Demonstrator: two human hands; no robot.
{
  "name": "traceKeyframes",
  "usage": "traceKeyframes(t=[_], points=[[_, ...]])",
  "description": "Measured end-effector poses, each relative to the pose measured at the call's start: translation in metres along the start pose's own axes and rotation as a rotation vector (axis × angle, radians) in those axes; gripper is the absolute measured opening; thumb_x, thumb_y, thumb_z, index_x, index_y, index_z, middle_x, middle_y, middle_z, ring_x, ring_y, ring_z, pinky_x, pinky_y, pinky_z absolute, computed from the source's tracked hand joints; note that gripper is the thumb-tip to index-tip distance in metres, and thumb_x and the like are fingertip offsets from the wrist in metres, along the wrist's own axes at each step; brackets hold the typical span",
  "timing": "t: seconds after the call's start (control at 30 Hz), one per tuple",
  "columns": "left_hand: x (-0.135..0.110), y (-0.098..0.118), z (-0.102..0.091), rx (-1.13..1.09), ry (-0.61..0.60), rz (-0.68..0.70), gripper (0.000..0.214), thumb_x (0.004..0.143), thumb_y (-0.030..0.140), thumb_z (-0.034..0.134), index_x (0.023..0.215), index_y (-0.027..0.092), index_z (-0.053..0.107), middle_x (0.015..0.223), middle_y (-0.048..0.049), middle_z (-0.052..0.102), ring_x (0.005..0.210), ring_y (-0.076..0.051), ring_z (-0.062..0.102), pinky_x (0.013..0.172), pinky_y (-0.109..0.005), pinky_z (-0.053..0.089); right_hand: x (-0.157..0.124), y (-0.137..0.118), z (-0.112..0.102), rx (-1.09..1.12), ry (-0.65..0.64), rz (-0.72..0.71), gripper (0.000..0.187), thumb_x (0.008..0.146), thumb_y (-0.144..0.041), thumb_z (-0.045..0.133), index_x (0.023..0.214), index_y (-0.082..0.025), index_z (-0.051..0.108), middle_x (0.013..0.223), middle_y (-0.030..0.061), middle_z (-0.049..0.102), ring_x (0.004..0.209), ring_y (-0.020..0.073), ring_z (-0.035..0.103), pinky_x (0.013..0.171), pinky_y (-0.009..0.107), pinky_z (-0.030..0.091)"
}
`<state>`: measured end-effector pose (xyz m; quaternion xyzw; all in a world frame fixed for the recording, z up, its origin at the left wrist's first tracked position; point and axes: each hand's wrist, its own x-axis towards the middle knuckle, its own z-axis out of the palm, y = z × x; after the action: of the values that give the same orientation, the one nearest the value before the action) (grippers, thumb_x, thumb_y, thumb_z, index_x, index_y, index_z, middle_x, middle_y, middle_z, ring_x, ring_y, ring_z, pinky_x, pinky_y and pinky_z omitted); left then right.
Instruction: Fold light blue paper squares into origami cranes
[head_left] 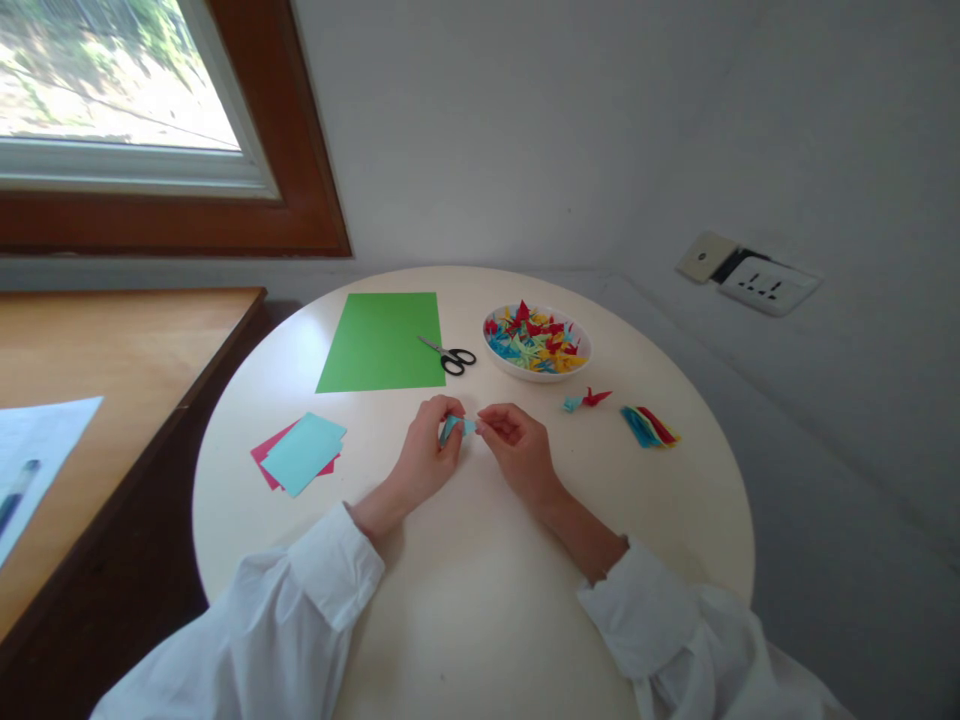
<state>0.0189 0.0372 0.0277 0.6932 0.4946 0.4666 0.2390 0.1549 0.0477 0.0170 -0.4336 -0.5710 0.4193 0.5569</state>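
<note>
A small piece of light blue folded paper (468, 426) is between my hands above the middle of the table. My left hand (426, 450) grips it between thumb and fingers, covering part of it. At the paper's right end, my right hand (521, 450) pinches a tip with thumb and forefinger. Beyond my hands lies a pair of scissors (454, 360) with black handles, its blades over a green sheet (382, 340). To the right, a red paper crane (597, 397) sits beside a small light blue folded paper piece (571, 404).
A white bowl (537, 376) full of colourful paper cranes stands at the back of the round table (465, 620). Light blue squares (304, 455) lie over pink ones at left. Folded coloured strips (649, 427) lie at right. A wooden desk (127, 340) adjoins on the left.
</note>
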Motion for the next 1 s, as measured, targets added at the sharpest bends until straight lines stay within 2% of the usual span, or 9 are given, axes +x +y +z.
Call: traceKeyframes(t=[0.23, 0.43, 0.5, 0.57, 0.63, 0.8, 1.0], points=[[0.000, 0.000, 0.000, -0.067, -0.038, -0.017, 0.008, 0.077, 0.015, 0.045, 0.083, 0.018, 0.048, 0.081, -0.0037, 0.054, 0.076, -0.015, 0.050, 0.065, -0.026, 0.041, -0.001, -0.006, -0.001, -0.132, -0.027, -0.063, 0.018, 0.068, -0.025, 0.061, 0.084, -0.018, 0.061, 0.074, 0.0021, 0.063, 0.063, 0.0131, 0.057, 0.059, 0.026, 0.047], [0.001, -0.002, 0.001, -0.008, 0.047, 0.068, 0.015, 0.072, 0.013, 0.051, 0.086, 0.019, 0.050, 0.096, -0.0065, 0.053, 0.096, -0.019, 0.047, 0.083, -0.032, 0.039, 0.002, -0.008, -0.004, -0.283, 0.022, -0.111, 0.012, 0.070, -0.023, 0.059, 0.080, -0.018, 0.063, 0.069, 0.0016, 0.065, 0.060, 0.0129, 0.054, 0.056, 0.025, 0.042], [0.002, 0.000, 0.000, 0.039, 0.058, 0.017, 0.012, 0.072, 0.015, 0.052, 0.084, 0.018, 0.050, 0.088, -0.0048, 0.053, 0.086, -0.017, 0.048, 0.075, -0.030, 0.040, 0.003, -0.008, -0.006, -0.306, 0.042, -0.119, 0.012, 0.070, -0.023, 0.059, 0.080, -0.017, 0.063, 0.068, 0.0018, 0.066, 0.061, 0.0137, 0.056, 0.056, 0.026, 0.042], [0.002, 0.002, -0.001, 0.028, 0.021, -0.049, 0.007, 0.073, 0.018, 0.051, 0.079, 0.018, 0.048, 0.074, -0.0008, 0.051, 0.067, -0.013, 0.045, 0.063, -0.026, 0.039, 0.004, -0.007, -0.006, -0.333, 0.048, -0.130, 0.011, 0.069, -0.023, 0.060, 0.078, -0.018, 0.063, 0.069, 0.0020, 0.067, 0.062, 0.0146, 0.058, 0.058, 0.027, 0.042], [0.002, 0.003, -0.001, 0.004, -0.010, -0.103, 0.005, 0.075, 0.021, 0.049, 0.077, 0.018, 0.046, 0.065, 0.0021, 0.047, 0.059, -0.012, 0.042, 0.056, -0.024, 0.036, 0.004, -0.006, -0.006, -0.362, 0.045, -0.152, 0.010, 0.070, -0.022, 0.060, 0.078, -0.018, 0.063, 0.070, 0.0021, 0.067, 0.063, 0.0153, 0.059, 0.058, 0.027, 0.042], [0.003, -0.002, 0.001, -0.045, -0.005, -0.145, 0.007, 0.076, 0.025, 0.048, 0.078, 0.019, 0.045, 0.064, 0.0031, 0.049, 0.057, -0.010, 0.045, 0.052, -0.022, 0.035, 0.002, -0.006, -0.006, -0.432, 0.016, -0.253, 0.008, 0.072, -0.020, 0.057, 0.078, -0.019, 0.062, 0.074, 0.0026, 0.068, 0.066, 0.0157, 0.060, 0.061, 0.027, 0.043], [0.004, -0.012, 0.005, -0.121, -0.013, -0.132, 0.008, 0.074, 0.024, 0.051, 0.076, 0.019, 0.046, 0.069, 0.0009, 0.055, 0.062, -0.011, 0.053, 0.058, -0.023, 0.041, 0.002, -0.003, -0.006, -0.499, 0.027, -0.348, 0.008, 0.073, -0.018, 0.057, 0.081, -0.020, 0.060, 0.075, 0.0020, 0.067, 0.069, 0.0160, 0.060, 0.066, 0.029, 0.044]])
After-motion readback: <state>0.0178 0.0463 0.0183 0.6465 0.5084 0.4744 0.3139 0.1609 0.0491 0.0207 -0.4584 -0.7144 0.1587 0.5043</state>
